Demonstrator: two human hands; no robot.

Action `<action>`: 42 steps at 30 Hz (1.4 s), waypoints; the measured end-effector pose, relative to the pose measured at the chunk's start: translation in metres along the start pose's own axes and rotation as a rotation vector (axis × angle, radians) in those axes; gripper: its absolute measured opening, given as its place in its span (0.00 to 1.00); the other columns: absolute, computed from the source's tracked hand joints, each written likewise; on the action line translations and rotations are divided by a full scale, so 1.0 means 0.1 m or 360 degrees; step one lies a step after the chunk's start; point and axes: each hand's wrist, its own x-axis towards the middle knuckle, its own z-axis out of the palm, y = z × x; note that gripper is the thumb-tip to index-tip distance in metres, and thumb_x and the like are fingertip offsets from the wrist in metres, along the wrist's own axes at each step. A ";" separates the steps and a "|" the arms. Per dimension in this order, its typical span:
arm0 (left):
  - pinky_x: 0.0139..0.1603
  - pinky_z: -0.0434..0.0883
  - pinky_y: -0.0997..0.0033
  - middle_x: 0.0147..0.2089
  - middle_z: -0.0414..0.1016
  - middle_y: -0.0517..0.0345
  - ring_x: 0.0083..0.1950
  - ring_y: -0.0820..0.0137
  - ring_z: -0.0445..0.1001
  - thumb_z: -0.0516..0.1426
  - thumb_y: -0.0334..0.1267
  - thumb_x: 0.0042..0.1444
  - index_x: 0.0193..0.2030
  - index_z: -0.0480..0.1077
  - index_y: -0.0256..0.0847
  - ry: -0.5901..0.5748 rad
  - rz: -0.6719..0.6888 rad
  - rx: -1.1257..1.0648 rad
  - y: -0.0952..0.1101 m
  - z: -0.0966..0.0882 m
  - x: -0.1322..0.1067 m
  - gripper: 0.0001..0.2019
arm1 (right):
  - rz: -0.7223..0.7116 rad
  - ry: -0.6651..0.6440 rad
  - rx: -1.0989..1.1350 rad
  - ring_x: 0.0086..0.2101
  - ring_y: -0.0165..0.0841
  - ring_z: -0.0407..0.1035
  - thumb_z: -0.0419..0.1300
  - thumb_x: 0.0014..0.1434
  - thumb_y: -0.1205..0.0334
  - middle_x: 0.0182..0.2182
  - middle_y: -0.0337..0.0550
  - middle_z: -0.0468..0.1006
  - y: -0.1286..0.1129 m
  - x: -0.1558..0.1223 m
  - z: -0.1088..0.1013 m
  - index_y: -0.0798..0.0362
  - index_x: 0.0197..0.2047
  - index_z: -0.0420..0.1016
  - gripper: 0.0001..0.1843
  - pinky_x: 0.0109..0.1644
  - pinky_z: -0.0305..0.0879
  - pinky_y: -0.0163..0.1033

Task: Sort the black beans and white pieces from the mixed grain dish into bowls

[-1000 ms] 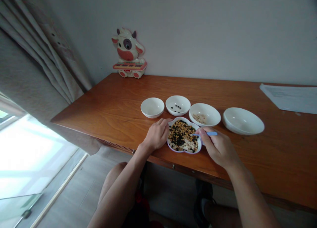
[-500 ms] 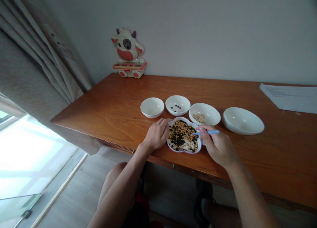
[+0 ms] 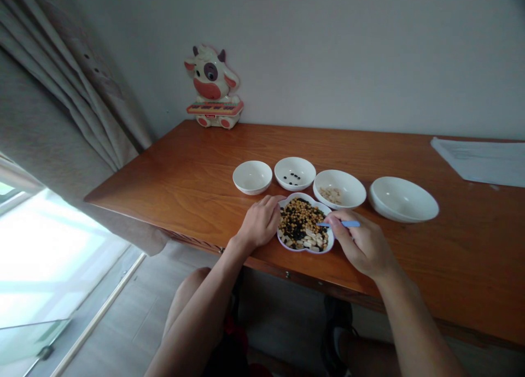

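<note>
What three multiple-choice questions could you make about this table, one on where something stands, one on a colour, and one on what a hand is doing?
1. Where does the cow figurine stand?
A) On the table by the wall
B) On the sheet of paper
C) In a bowl

2. What colour is the utensil handle?
A) Red
B) Blue
C) White

3. What is the left hand doing?
A) Lifting a bowl
B) Holding the utensil
C) Resting at the divided plate

1 A: it stands at the table's back edge.
2 B: the handle shows blue.
3 C: its fingers lie by the rim, while the right hand holds the utensil.
</note>
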 end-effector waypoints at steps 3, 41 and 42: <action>0.56 0.72 0.59 0.52 0.76 0.44 0.53 0.58 0.76 0.44 0.36 0.71 0.60 0.67 0.36 -0.0003 0.0000 -0.0005 0.00 0.00 0.00 0.18 | -0.0027 -0.0020 -0.0036 0.35 0.37 0.76 0.51 0.71 0.57 0.35 0.43 0.80 0.02 0.00 0.01 0.50 0.40 0.73 0.12 0.41 0.67 0.41; 0.55 0.72 0.59 0.52 0.76 0.45 0.51 0.60 0.76 0.43 0.37 0.71 0.59 0.67 0.37 0.0014 0.0002 -0.0010 0.00 0.01 0.00 0.18 | 0.0471 0.0977 0.0245 0.27 0.31 0.66 0.51 0.71 0.51 0.27 0.38 0.70 0.06 0.04 0.05 0.53 0.45 0.75 0.16 0.32 0.62 0.38; 0.55 0.72 0.59 0.52 0.76 0.45 0.51 0.60 0.76 0.43 0.37 0.71 0.59 0.67 0.37 0.0013 0.0002 -0.0010 0.00 0.01 0.00 0.18 | 0.0467 0.1007 0.0228 0.27 0.31 0.67 0.51 0.71 0.51 0.27 0.38 0.70 0.07 0.05 0.05 0.53 0.45 0.75 0.16 0.32 0.62 0.39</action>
